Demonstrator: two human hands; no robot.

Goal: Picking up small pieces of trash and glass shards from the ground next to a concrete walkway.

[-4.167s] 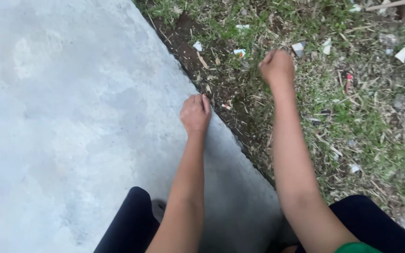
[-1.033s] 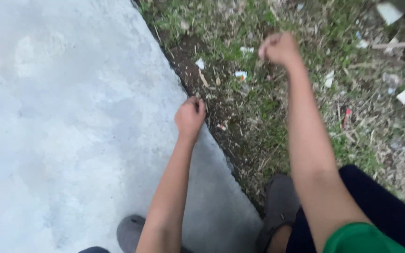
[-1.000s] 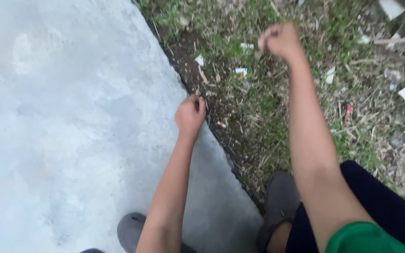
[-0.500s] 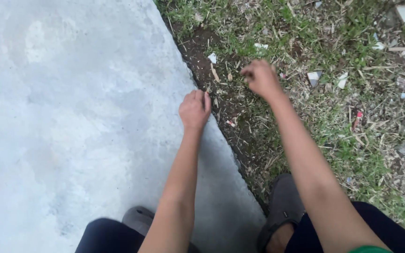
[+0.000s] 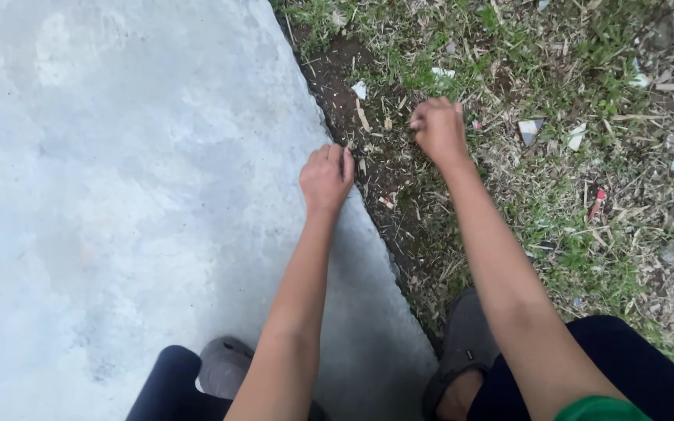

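Lowered from its earlier raised reach, the right hand (image 5: 438, 129) now pinches at litter in the grass (image 5: 555, 203). At left, the slab (image 5: 118, 195); its edge props the curled left hand (image 5: 326, 178), contents unseen. Scraps (image 5: 526, 129) lie right.

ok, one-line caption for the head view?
Crouching person: left hand fisted at the concrete slab edge, right hand closed low over littered grass.

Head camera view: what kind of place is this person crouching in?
Probably outdoors, at a yard or roadside edge: a concrete slab meets bare soil and patchy grass strewn with litter scraps.
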